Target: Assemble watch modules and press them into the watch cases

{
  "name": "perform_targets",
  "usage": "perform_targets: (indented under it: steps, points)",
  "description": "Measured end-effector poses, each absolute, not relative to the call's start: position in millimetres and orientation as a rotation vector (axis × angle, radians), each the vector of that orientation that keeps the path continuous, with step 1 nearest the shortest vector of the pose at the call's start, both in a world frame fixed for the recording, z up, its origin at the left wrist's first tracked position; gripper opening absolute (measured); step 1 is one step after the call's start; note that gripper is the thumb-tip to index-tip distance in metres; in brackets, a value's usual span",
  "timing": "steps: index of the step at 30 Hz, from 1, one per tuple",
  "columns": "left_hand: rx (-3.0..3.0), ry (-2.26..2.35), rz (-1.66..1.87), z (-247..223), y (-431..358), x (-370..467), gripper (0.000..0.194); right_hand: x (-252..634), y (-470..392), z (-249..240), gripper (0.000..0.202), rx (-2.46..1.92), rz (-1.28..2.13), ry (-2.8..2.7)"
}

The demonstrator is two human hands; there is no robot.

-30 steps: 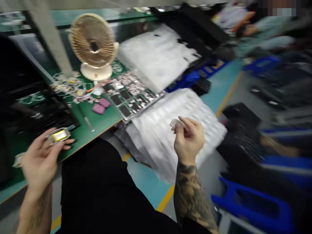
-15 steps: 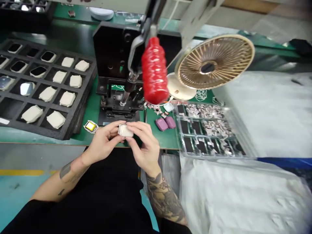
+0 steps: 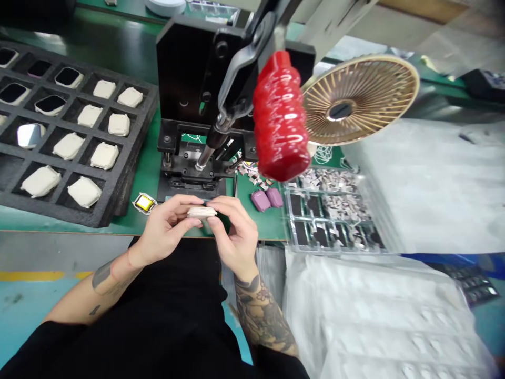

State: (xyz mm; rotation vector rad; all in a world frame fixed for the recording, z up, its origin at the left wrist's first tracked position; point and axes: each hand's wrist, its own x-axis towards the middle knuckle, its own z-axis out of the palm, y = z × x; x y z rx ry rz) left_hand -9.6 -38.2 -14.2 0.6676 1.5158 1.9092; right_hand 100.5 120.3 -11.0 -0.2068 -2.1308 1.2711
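Between my two hands I hold a cream-coloured watch case (image 3: 202,212), its thin edge turned toward me. My left hand (image 3: 168,226) pinches its left end between thumb and fingers. The other end is gripped by my right hand (image 3: 235,231) in the same way. On the green bench, left of my left hand, lies an opened watch case (image 3: 144,203) with a yellow and white part inside. A black hand press (image 3: 197,158) stands just beyond my hands, and its red lever grip (image 3: 281,121) hangs above and to the right.
A dark foam tray (image 3: 94,202) at left holds several cream watch cases, some showing dark screens. Right of the press are two purple cases (image 3: 267,199), a clear plastic tray (image 3: 292,221) of small parts and a round fan (image 3: 361,100). White sheeting (image 3: 442,184) covers the far right.
The watch case has tipped in my hands, from its broad face showing to its edge showing. Both hands keep hold of it. The view has shifted slightly.
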Motion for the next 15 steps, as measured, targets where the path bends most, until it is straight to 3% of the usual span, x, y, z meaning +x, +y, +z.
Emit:
perform_targets:
  steps: [2,7,10,12,15]
  points:
    - [0.728,1.603,1.878,-16.9,-40.9,-9.8,0.039,98.0,119.0,-11.2,0.014,-0.206,1.257,-2.128]
    - [0.913,1.863,1.895,-19.7,-43.4,-5.7,0.022,95.5,118.4,-4.9,0.01,-0.17,1.242,-2.134]
    - [0.813,1.798,1.917,-17.8,-37.7,-3.4,0.024,92.4,130.2,15.8,0.009,-0.083,1.092,-2.197]
    - [0.694,1.67,1.933,-16.8,-32.4,-4.0,0.034,86.3,142.9,34.6,0.019,-0.076,0.867,-2.098]
    - [0.608,1.531,1.944,-17.1,-28.1,-6.9,0.045,66.4,165.5,56.6,0.067,-0.174,0.852,-1.962]
